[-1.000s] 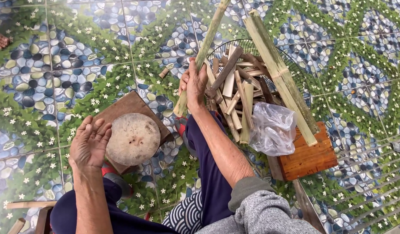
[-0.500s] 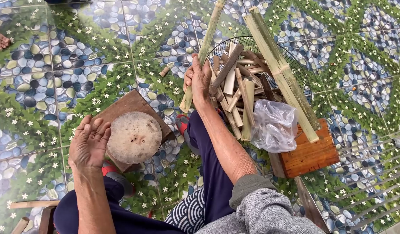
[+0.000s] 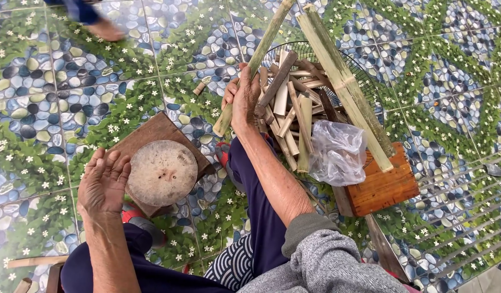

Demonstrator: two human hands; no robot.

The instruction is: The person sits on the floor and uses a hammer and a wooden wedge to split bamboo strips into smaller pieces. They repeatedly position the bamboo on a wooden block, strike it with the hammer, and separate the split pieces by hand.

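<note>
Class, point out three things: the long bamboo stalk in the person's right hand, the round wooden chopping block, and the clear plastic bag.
bamboo stalk (image 3: 267, 40), head view, on its shaft above the hand.
round wooden chopping block (image 3: 161, 173), head view, middle of its flat top.
clear plastic bag (image 3: 337, 154), head view, its crumpled middle.

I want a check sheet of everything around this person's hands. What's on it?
Surface: tiled floor with a pebble and flower pattern.
Job's things: long bamboo stick in the right hand; round wooden block on a brown board, by the left hand.
Clutter: wire basket of cut bamboo pieces, clear plastic bag, wooden box, two leaning bamboo poles.
Hands: right shut on the stick; left open, palm up.
Cables: nothing seen.
Surroundings: another person's foot at the top edge.
</note>
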